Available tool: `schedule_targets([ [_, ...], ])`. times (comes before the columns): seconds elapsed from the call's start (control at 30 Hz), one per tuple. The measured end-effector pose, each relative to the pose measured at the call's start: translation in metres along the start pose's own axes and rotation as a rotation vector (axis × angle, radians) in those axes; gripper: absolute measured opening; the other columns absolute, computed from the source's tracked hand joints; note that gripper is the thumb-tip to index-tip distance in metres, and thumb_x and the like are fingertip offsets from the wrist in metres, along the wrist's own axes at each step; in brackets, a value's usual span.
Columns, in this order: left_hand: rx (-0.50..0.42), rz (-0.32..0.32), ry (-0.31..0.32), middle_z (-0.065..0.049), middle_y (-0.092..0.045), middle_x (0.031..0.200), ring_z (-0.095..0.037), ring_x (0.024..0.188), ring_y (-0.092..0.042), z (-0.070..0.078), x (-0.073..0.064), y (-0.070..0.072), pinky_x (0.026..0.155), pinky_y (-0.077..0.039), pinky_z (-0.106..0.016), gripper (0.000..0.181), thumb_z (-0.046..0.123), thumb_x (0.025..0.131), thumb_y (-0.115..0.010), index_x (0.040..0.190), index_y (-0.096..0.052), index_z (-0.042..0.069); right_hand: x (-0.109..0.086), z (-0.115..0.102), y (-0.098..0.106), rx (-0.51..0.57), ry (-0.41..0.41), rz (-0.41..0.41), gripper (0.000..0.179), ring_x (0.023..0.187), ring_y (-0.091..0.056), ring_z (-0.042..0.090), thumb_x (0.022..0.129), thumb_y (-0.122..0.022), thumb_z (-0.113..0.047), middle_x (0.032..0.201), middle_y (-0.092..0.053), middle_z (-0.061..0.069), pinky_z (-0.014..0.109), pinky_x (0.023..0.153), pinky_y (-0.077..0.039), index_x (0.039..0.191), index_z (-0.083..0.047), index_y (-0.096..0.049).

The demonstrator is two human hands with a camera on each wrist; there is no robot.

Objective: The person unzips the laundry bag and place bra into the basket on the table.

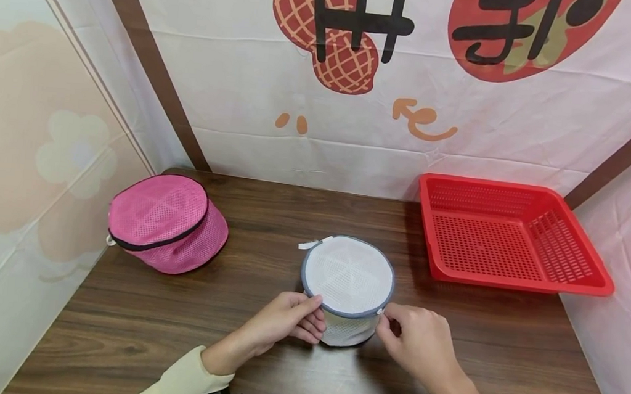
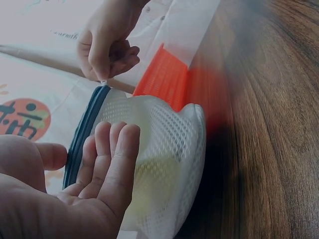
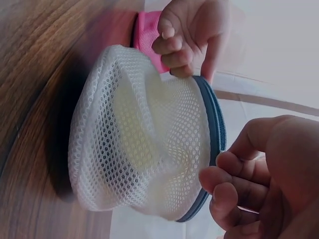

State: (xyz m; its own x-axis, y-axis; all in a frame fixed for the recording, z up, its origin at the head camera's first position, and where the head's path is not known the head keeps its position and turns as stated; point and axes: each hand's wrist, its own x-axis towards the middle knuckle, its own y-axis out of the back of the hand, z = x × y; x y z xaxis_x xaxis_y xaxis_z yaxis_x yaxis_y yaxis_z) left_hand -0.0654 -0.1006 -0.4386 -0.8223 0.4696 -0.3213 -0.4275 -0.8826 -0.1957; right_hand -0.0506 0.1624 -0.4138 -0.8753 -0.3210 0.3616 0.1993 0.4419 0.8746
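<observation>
Here's my right hand (image 1: pixel 418 338) pinching the small white zip pull (image 1: pixel 379 311) at the near right of this round, blue-edged white mesh bag (image 1: pixel 349 277) before me, my left hand (image 1: pixel 292 317) gripping its near-left side.

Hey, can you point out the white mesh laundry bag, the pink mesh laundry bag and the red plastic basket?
White mesh laundry bag (image 1: pixel 349 274): head view, middle of its round lid.
Pink mesh laundry bag (image 1: pixel 160 211): head view, its top panel.
Red plastic basket (image 1: pixel 488 245): head view, its perforated floor.
</observation>
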Motion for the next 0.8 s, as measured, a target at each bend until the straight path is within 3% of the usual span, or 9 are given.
schedule_targets([
  [0.33, 0.016, -0.018, 0.006, -0.008, -0.069, 0.083, -0.017, 0.075, -0.07, 0.001, 0.002, -0.002, 0.075, -0.064, -0.035, 0.043, 0.025, 0.11, -0.048, 0.102, -0.061, -0.015, 0.0, -0.013, -0.002, 0.072, 0.076, -0.011, 0.042, 0.052, -0.026, -0.007, 0.076, -0.072, -0.01, 0.056, -0.026, -0.021, 0.014, 0.043, -0.023, 0.058, -0.029, -0.038],
  [0.8, 0.009, -0.03, 0.01, -0.007, -0.069, 0.082, -0.016, 0.074, -0.07, 0.003, 0.001, -0.008, 0.074, -0.064, -0.033, 0.043, 0.025, 0.109, -0.048, 0.102, -0.061, -0.016, 0.002, -0.026, -0.011, 0.068, 0.151, -0.008, 0.035, 0.05, -0.028, -0.008, 0.076, -0.073, -0.013, 0.054, -0.031, -0.021, 0.014, 0.044, -0.025, 0.059, -0.029, -0.047],
])
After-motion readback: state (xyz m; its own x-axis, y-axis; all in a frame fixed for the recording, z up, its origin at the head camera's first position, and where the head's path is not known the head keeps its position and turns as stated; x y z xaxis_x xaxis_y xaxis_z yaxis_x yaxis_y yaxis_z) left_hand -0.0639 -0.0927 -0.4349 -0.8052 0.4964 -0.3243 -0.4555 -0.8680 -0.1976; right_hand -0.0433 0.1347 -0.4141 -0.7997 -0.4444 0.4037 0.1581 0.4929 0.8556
